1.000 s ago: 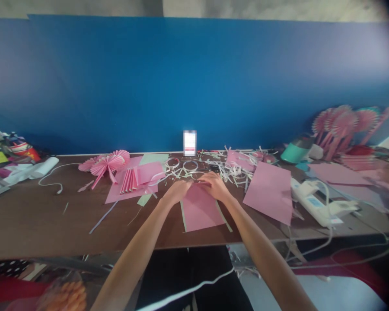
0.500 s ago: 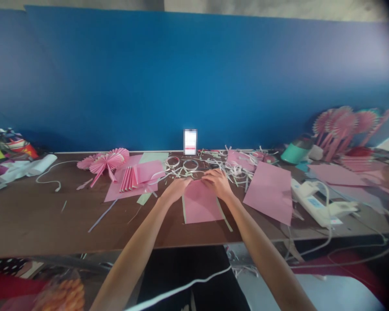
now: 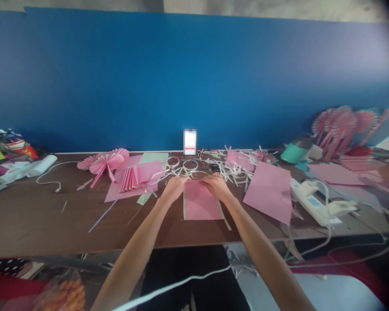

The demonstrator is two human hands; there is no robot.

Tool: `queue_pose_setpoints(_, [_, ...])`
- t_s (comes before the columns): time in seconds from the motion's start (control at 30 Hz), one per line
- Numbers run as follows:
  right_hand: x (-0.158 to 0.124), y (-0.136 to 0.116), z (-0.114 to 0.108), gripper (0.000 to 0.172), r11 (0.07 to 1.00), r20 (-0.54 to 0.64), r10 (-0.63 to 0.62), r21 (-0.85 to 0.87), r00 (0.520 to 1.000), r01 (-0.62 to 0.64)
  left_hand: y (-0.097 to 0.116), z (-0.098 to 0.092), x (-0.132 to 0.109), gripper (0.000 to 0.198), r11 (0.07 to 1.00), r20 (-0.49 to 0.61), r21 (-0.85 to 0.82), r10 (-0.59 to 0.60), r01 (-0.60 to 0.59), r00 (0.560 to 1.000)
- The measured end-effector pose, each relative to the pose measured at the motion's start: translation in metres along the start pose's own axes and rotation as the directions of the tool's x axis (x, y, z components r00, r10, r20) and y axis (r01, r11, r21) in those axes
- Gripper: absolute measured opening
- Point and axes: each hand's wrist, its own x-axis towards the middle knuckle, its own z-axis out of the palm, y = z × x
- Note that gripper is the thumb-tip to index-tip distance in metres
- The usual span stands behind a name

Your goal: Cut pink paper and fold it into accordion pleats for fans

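A pink paper sheet [image 3: 201, 205] lies flat on the brown table [image 3: 45, 220] in front of me. My left hand [image 3: 174, 188] pinches its far left corner and my right hand [image 3: 215, 185] pinches its far right corner, fingers curled down on the top edge. A pale green strip [image 3: 224, 217] lies along the sheet's right side. Beyond my hands lies a heap of white paper scraps [image 3: 233, 168] and rings.
Pleated pink paper [image 3: 129, 179] and pink fans [image 3: 105, 163] lie at the left. A larger pink sheet [image 3: 269, 192] and a white glue gun [image 3: 317, 201] with its cord lie at the right. More fans [image 3: 343, 123] lean on the blue wall.
The pink sheet has drawn away from the table's front edge and squared up; both hands stay on its top edge, now spread further apart toward the corners.
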Motion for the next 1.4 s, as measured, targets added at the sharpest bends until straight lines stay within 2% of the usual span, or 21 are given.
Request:
queue_pose_setpoints(0.13, [-0.002, 0.000, -0.008, 0.021, 0.976, -0.019, 0.098, 0.196, 0.995, -0.092, -0.007, -0.003, 0.000, 0.024, 0.999, -0.054, -0.041, -0.030, 0.027, 0.998])
queue_pose_setpoints(0.23, [-0.002, 0.003, -0.012, 0.023, 0.896, -0.032, 0.214, 0.405, 0.976, -0.183, -0.010, -0.007, -0.001, 0.024, 0.997, -0.102, -0.073, -0.041, 0.034, 0.994])
queue_pose_setpoints(0.33, [-0.001, 0.008, -0.012, 0.026, 0.821, -0.043, 0.315, 0.513, 0.948, -0.249, -0.008, -0.010, -0.002, 0.024, 0.995, -0.136, -0.094, -0.037, 0.024, 0.990])
queue_pose_setpoints(0.43, [0.000, 0.014, -0.010, 0.026, 0.793, -0.042, 0.331, 0.554, 0.943, -0.253, -0.006, -0.010, -0.003, 0.027, 0.991, -0.145, -0.135, -0.029, 0.009, 0.989])
queue_pose_setpoints(0.57, [-0.001, 0.018, -0.007, 0.025, 0.802, -0.035, 0.319, 0.542, 0.947, -0.250, -0.007, -0.007, -0.003, 0.031, 0.987, -0.135, -0.157, -0.039, 0.018, 0.990])
queue_pose_setpoints(0.67, [-0.001, 0.016, -0.007, 0.025, 0.821, -0.025, 0.311, 0.511, 0.950, -0.255, -0.005, -0.005, -0.003, 0.034, 0.995, -0.193, -0.094, -0.041, 0.023, 0.980])
queue_pose_setpoints(0.77, [0.000, 0.010, -0.008, 0.026, 0.835, -0.002, 0.278, 0.495, 0.961, -0.240, 0.002, -0.001, -0.002, 0.034, 0.999, -0.241, 0.039, 0.022, -0.013, 0.970])
queue_pose_setpoints(0.87, [0.001, 0.002, -0.009, 0.026, 0.835, 0.025, 0.227, 0.509, 0.974, -0.208, 0.012, 0.004, -0.001, 0.036, 0.986, -0.128, 0.115, 0.131, -0.116, 0.983])
queue_pose_setpoints(1.0, [0.002, -0.002, -0.009, 0.025, 0.818, 0.041, 0.200, 0.542, 0.979, -0.190, 0.015, 0.009, -0.003, 0.041, 0.989, 0.027, 0.080, 0.119, -0.121, 0.993])
queue_pose_setpoints(1.2, [0.002, 0.001, -0.005, 0.026, 0.794, 0.028, 0.218, 0.577, 0.976, -0.194, 0.008, 0.005, -0.006, 0.060, 0.997, 0.019, 0.044, 0.063, -0.064, 0.998])
queue_pose_setpoints(1.3, [0.001, 0.002, -0.003, 0.023, 0.764, 0.005, 0.261, 0.609, 0.965, -0.210, 0.010, 0.005, -0.005, 0.060, 0.997, 0.006, 0.042, 0.066, -0.066, 0.998])
queue_pose_setpoints(1.4, [0.000, 0.001, -0.002, 0.023, 0.731, 0.011, 0.284, 0.644, 0.959, -0.224, 0.015, 0.006, -0.004, 0.053, 0.993, 0.024, 0.070, 0.090, -0.092, 0.996])
